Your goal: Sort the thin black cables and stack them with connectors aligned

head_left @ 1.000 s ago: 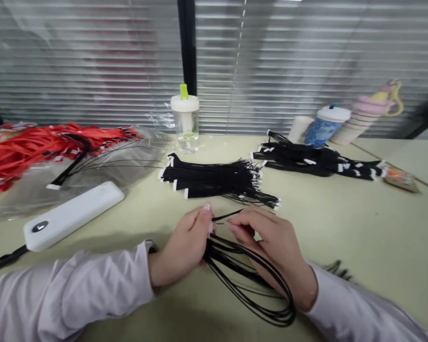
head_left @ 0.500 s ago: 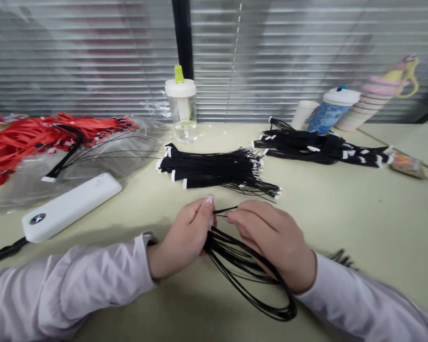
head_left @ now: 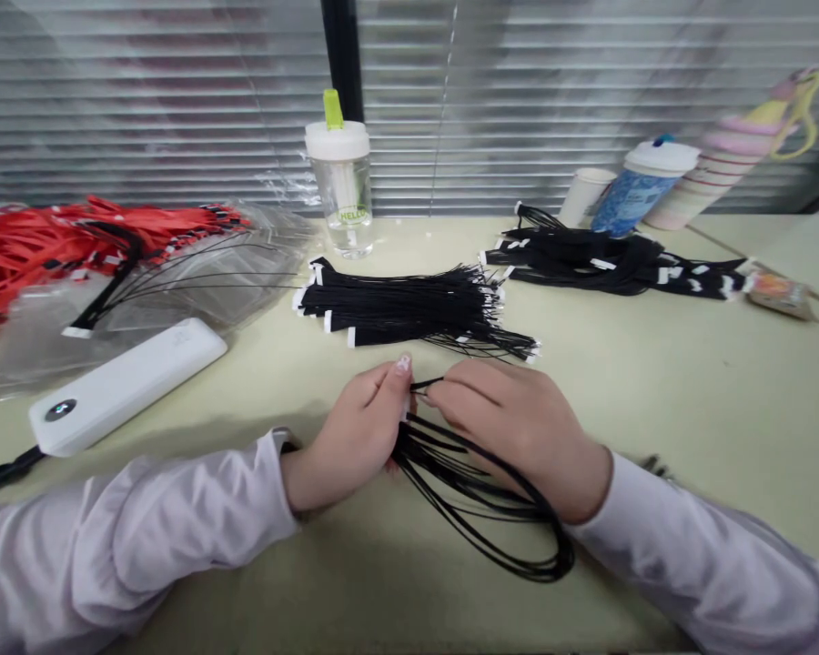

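Note:
My left hand [head_left: 351, 428] is shut on a bunch of thin black lanyard cords [head_left: 478, 500], gripping them near a small white tab. The cords fall in long loops onto the table below my hands. My right hand [head_left: 519, 428] sits close beside the left, its fingertips pinching a short black cord end [head_left: 427, 386]. Part of the bunch is hidden under my right palm. Just beyond my fingers lies a stack of black lanyards with white tabs [head_left: 396, 309], not touching either hand.
A second black lanyard pile [head_left: 607, 259] lies at the back right. On the left are red lanyards [head_left: 61, 259] on a plastic bag [head_left: 232, 282], and a white power bank [head_left: 126, 387] with a black cable. A water bottle [head_left: 338, 186] and several cups stand behind.
The whole scene has shifted upward in view as my head tilted. My right hand has moved slightly up and toward the cord end. My left hand's grip looks unchanged.

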A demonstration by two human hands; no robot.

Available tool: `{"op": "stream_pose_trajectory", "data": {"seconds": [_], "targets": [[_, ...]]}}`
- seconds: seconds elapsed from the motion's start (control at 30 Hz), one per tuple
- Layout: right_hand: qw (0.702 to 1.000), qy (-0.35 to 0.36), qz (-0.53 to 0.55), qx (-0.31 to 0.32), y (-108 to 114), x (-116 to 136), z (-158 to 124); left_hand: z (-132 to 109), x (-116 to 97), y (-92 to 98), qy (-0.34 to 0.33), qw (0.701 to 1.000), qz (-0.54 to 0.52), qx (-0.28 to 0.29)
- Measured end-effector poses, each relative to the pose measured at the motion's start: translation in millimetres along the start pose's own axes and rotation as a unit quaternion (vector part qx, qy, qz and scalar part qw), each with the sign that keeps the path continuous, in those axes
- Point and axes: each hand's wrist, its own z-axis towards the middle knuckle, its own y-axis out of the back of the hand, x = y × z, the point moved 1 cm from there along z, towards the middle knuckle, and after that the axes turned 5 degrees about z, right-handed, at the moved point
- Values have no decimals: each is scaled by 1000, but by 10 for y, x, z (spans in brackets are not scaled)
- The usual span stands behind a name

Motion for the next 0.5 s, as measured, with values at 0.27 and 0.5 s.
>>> {"op": "stream_pose_trajectory", "data": {"seconds": [0.27,0.5], "targets": [[990,-57,-122,-42,419,-113,-15,73,111,-43,103,974,-197,-40],[967,-157,75,186,304,-45,-26,62,88,-44,80,974,-208,-28]]}}
